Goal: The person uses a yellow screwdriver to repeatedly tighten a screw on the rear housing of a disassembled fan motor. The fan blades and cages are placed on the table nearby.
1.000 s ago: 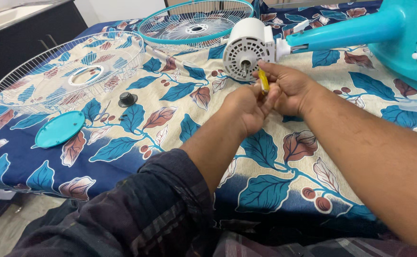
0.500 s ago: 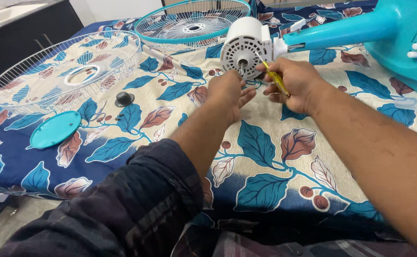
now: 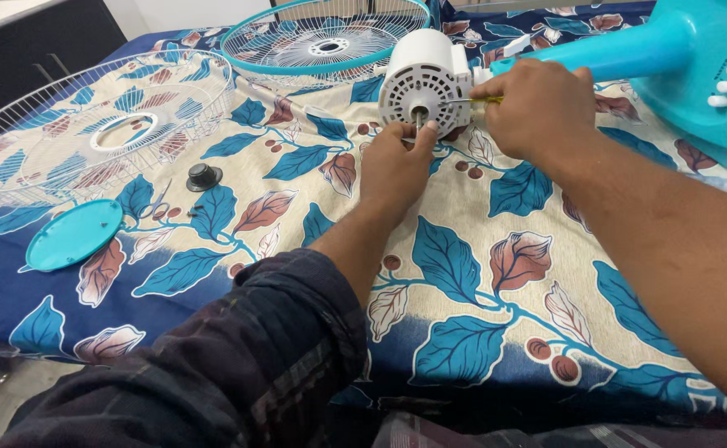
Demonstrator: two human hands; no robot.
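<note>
The right hand (image 3: 537, 104) closes over most of a yellow-handled screwdriver (image 3: 486, 99), so only a sliver of handle and the thin metal shaft show, and the shaft's tip is hard to make out against the white motor housing (image 3: 425, 83). The turquoise fan base (image 3: 695, 62) is cut off at the frame's right edge. The housing is a ribbed plastic drum with vent slots, lying on its side on a leaf-printed cloth (image 3: 463, 274) near the far edge. The left hand (image 3: 396, 166) rests with fingers loosely curled, fingertips touching the housing's lower front by the spindle. A white wire grille (image 3: 89, 124), a turquoise-rimmed grille (image 3: 326, 37), a round turquoise cap (image 3: 73, 235) and a black knob (image 3: 203, 176) lie to the left.
</note>
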